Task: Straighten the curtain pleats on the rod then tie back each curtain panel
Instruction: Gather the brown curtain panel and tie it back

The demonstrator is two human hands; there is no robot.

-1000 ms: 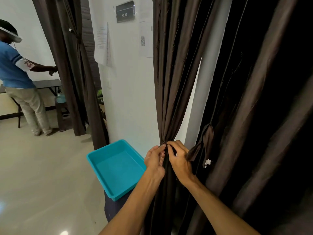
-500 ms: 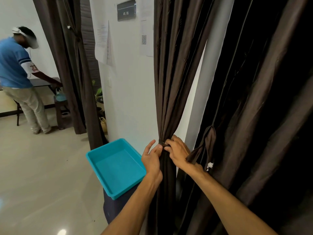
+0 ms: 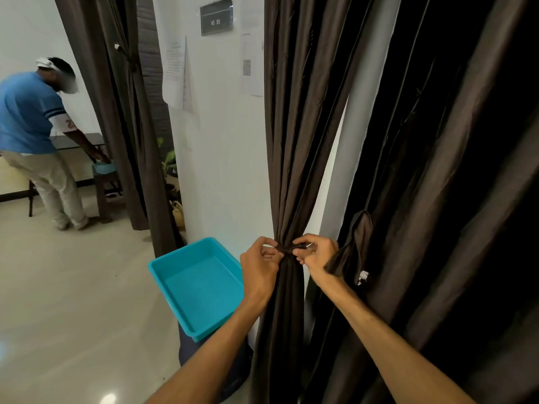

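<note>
A dark brown curtain panel (image 3: 294,118) hangs in the middle, gathered into a narrow bunch at waist height by a brown tie-back band (image 3: 287,248). My left hand (image 3: 259,265) pinches the band's left side against the bunch. My right hand (image 3: 316,253) pinches the band's right end. A second brown panel (image 3: 455,176) hangs loose on the right, with its own tie-back strap (image 3: 360,240) dangling, a white tag at its end.
A turquoise plastic tray (image 3: 163,268) sits on a dark stand just left of my arms. A white wall (image 3: 221,141) with papers and a sign stands behind. Another tied curtain (image 3: 128,112) hangs far left, where a person in a blue shirt (image 3: 29,115) bends over a stool.
Both hands have shifted slightly up the bunch and spread apart to either side of the band. The person at the left has turned and bent down toward the stool.
</note>
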